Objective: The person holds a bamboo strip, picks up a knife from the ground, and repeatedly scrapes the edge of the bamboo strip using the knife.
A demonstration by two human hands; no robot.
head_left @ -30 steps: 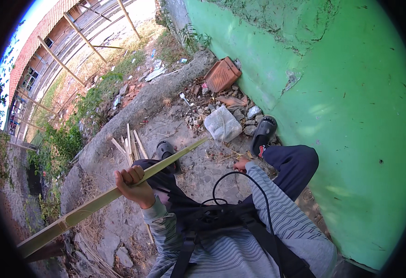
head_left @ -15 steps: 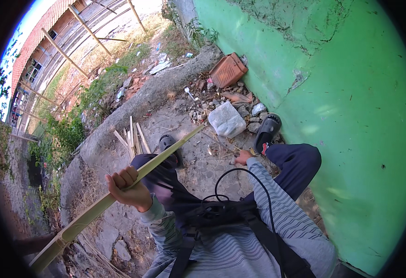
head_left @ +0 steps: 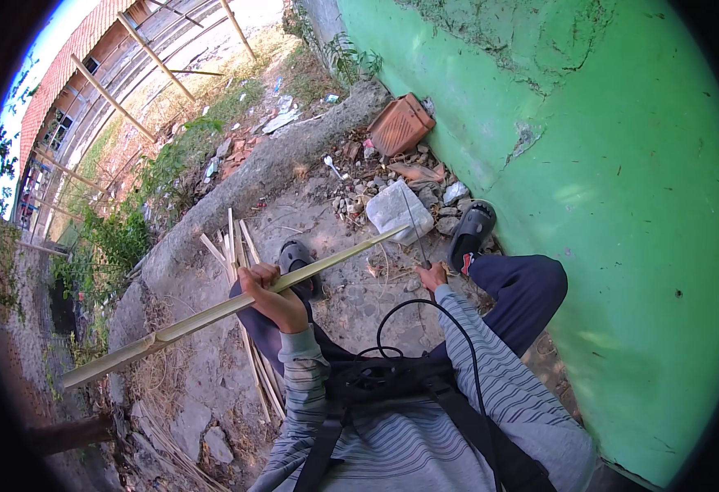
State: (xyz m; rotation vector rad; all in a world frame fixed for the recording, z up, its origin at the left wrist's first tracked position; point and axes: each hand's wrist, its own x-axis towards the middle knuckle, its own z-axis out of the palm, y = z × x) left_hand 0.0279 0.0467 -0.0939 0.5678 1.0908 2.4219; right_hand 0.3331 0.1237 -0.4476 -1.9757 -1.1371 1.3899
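My left hand [head_left: 268, 289] is wrapped round a long split bamboo strip [head_left: 191, 325], pale green-yellow with a joint toward its lower left end. The strip slants up to the right across my knee, its narrow far end in front of a white stone block [head_left: 391, 210]. In my right hand [head_left: 434, 277] is a long thin-bladed knife [head_left: 423, 247], held by the handle. Its blade points up and away, passing before the block close to the strip's tip; whether they touch I cannot tell. Several thin bamboo strips [head_left: 259, 371] lie on the ground beside my left leg.
A green wall [head_left: 622, 246] rises on my right. An orange-brown tile-like container [head_left: 402, 125] leans by its foot, among rubble and stones [head_left: 455, 193]. A low concrete kerb [head_left: 212, 205] curves along the far left. A black cable [head_left: 413, 302] loops over my lap.
My left hand has moved up and right with the bamboo strip, swinging it flatter. The right hand has raised the knife, so its blade now stands before the white block.
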